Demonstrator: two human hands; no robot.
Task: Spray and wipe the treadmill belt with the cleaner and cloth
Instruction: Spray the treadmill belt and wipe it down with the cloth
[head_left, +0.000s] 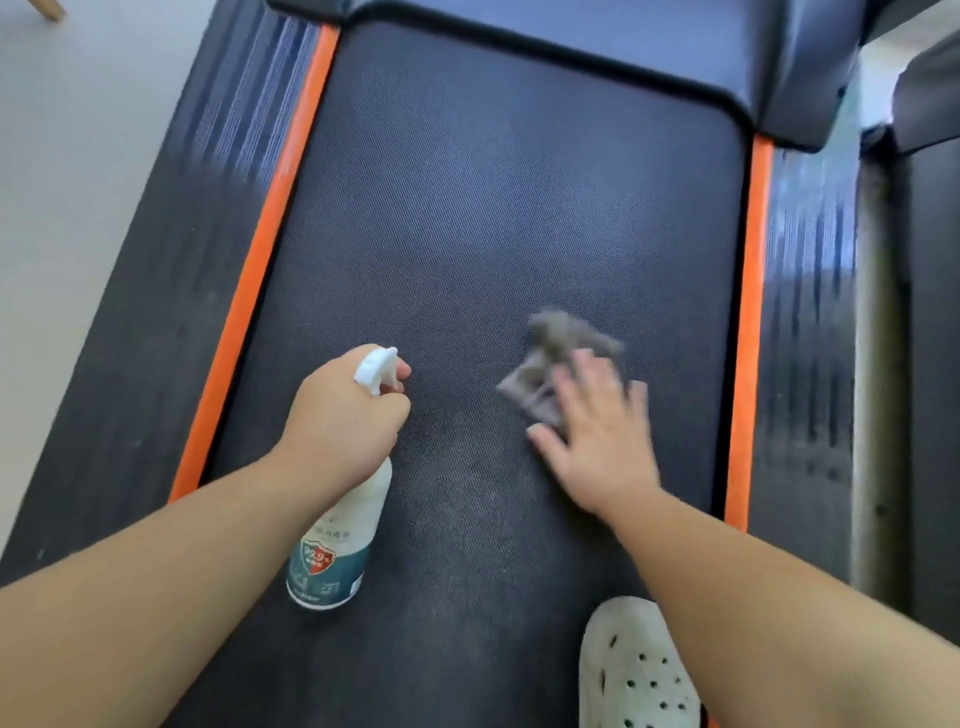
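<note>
Treadmill belt (467, 208) fills most of the view, dark and textured, running away from the viewer; an orange strip (270, 218) borders each long edge, with black ribbed side rails (171, 270) beyond, and a black motor cover (623, 31) crosses the far end; pale floor (62, 208) lies to the left. A pale perforated clog (634, 670) stands on the near part of the belt, bottom right. Two bare forearms reach in from the lower corners. A white spray bottle (343, 530) with a teal label sits left of centre, nozzle pointing away, base toward the viewer; the left grip (343, 415) is curled round its neck, one fingertip by the trigger; whether the base touches the belt cannot be told. The right grip (597, 436) lies flat with fingers spread, pressing a crumpled grey cloth (550, 353) onto the belt right of centre; hand and cloth are blurred.

Judging by the blur, the wiping step is in hand, the sprayer idle. Next comes carrying the cloth across the far stretch of belt, which probably needs a fresh spray ahead of it and firm, even pressure right out to both orange edges.
</note>
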